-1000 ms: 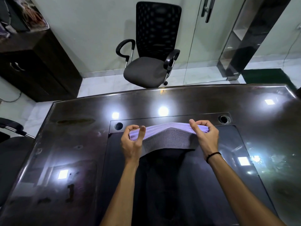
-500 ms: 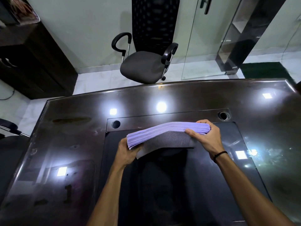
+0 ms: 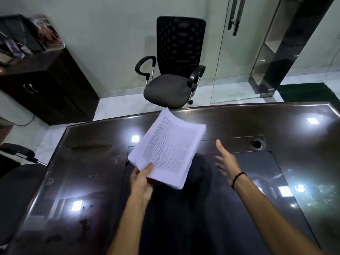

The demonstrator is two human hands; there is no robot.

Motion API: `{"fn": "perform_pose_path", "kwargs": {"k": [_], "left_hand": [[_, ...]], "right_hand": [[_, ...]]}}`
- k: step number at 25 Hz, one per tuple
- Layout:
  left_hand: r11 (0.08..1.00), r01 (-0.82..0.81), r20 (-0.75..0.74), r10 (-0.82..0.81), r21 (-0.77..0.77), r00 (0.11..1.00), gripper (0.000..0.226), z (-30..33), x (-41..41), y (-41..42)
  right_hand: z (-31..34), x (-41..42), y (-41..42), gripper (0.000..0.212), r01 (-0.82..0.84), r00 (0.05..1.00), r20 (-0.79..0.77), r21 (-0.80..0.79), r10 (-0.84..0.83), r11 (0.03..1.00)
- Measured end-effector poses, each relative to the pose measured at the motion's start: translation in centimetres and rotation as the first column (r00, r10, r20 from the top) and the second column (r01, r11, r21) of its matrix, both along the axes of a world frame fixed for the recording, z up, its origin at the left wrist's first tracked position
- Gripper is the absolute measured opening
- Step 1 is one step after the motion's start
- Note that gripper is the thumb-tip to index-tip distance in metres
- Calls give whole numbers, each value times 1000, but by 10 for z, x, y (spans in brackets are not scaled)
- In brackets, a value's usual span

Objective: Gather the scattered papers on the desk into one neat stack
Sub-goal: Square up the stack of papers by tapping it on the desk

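1. Wide dark tabletop (image 3: 257, 124) fills the lower view, glossy as glass, throwing back square ceiling lights as bright white patches.
2. A darker rectangular inset panel (image 3: 266, 181) sits in the middle of it, smooth and flat, with a round cable hole (image 3: 257, 143) near its far right corner.
3. Beyond the far edge stands an office chair (image 3: 174, 70): black mesh back, grey padded seat, curved black armrests on chrome posts.
4. Pale wall and light tiled floor behind it; a glass door (image 3: 235, 52) with a long metal handle on the right.
5. Dark wooden cabinet (image 3: 46, 85) off to the left with a curved handle, blurred clutter on top that can't be made out.
6. Another chair (image 3: 16, 181) pokes in at the left edge, dark seat and armrest only.
7. Stack of papers (image 3: 169, 148) is up in the air above the tabletop, tilted, top sheet covered in dense printed text, white with a faint violet cast, edges fairly even and the far end bowing a little.
8. Left hand (image 3: 141, 179) grasps the stack at its near corner, thumb pressed on top of the page, fingers tucked underneath and out of sight.
9. Right hand (image 3: 227, 161) is released, fingers straight and spread, well apart from the stack, off to its right above the inset panel.
10. A thin black band (image 3: 238, 178) circles the right wrist.
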State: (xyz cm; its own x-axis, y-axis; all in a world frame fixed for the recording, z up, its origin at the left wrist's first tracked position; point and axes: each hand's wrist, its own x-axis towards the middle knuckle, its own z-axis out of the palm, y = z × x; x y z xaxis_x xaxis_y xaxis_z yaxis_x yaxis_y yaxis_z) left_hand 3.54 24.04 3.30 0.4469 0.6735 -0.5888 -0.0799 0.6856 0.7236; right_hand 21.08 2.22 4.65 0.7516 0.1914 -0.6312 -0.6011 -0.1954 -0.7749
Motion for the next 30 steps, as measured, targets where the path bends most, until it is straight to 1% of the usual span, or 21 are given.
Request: {"fn": "perform_pose_path", "kwargs": {"k": [1, 2, 3, 4, 5, 7, 8, 10, 11, 12, 13, 14, 15, 16, 17, 19, 21, 22, 24, 27, 30], "left_hand": [[998, -25, 51, 27, -53, 998, 38, 0, 2, -12], [995, -24, 87, 32, -93, 996, 39, 0, 3, -25], [993, -6, 124, 20, -114, 992, 43, 0, 3, -38], [994, 25, 153, -8, -109, 988, 49, -1, 1, -48], [993, 65, 187, -45, -101, 981, 53, -3, -3, -57], [980, 179, 260, -153, -81, 953, 61, -5, -19, -62], [962, 260, 305, -222, -87, 926, 68, -6, -28, -57], [882, 462, 485, -366, -91, 794, 82, 3, -43, -39], [855, 515, 545, -401, -68, 737, 83, 15, -47, -30], [849, 526, 539, -423, -44, 728, 81, 26, -48, -21], [853, 522, 481, -447, -26, 755, 74, 37, -45, -14], [855, 518, 386, -480, 5, 788, 59, 46, -37, -10], [840, 539, 273, -534, 62, 800, 44, 53, -26, -8], [809, 574, 143, -588, 131, 796, 35, 60, -15, -8], [779, 597, 8, -610, 192, 793, 32, 64, -4, -10], [734, 599, -238, -550, 320, 801, 28, 64, 13, -22], [663, 576, -444, -383, 479, 810, 20, 61, 24, -40], [646, 535, -467, -297, 544, 833, 18, 60, 26, -49], [664, 411, -396, -185, 624, 899, 19, 66, 28, -62], [726, 293, -277, -146, 622, 950, 37, 65, 32, -64], [738, 288, -257, -160, 610, 953, 30, 47, 35, -59]], "right_hand": [[4, -11, 11, 55, -102, 988, -101, 127, 115, 987], [6, -19, 20, 52, -165, 970, -134, 251, 203, 954], [9, -24, 29, 48, -191, 963, -117, 344, 243, 920], [10, -27, 37, 43, -186, 969, -74, 400, 234, 898], [10, -28, 41, 39, -175, 980, -12, 418, 198, 891], [13, -30, 37, 37, -180, 983, 113, 378, 147, 908], [15, -29, 30, 37, -186, 979, 142, 363, 144, 913], [22, -26, 14, 37, -236, 965, 191, 346, 178, 908], [26, -23, 7, 38, -277, 953, 215, 340, 213, 899], [31, -21, 1, 38, -321, 939, 234, 338, 252, 885], [36, -18, -4, 38, -365, 924, 250, 341, 291, 866], [42, -16, -7, 39, -409, 905, 268, 337, 330, 848], [48, -15, -9, 40, -450, 886, 284, 330, 367, 830], [50, -14, -9, 43, -483, 866, 306, 312, 395, 818], [50, -15, -8, 45, -501, 853, 327, 291, 407, 815], [44, -18, 0, 49, -501, 823, 404, 183, 400, 846], [34, -25, 7, 50, -435, 757, 543, 5, 363, 900], [31, -29, 9, 51, -373, 737, 593, -41, 323, 927], [28, -32, 9, 50, -271, 739, 641, 1, 207, 963], [24, -29, 6, 34, -219, 751, 652, 95, 106, 971], [18, -28, 4, 39, -221, 774, 624, 107, 108, 969]]}}
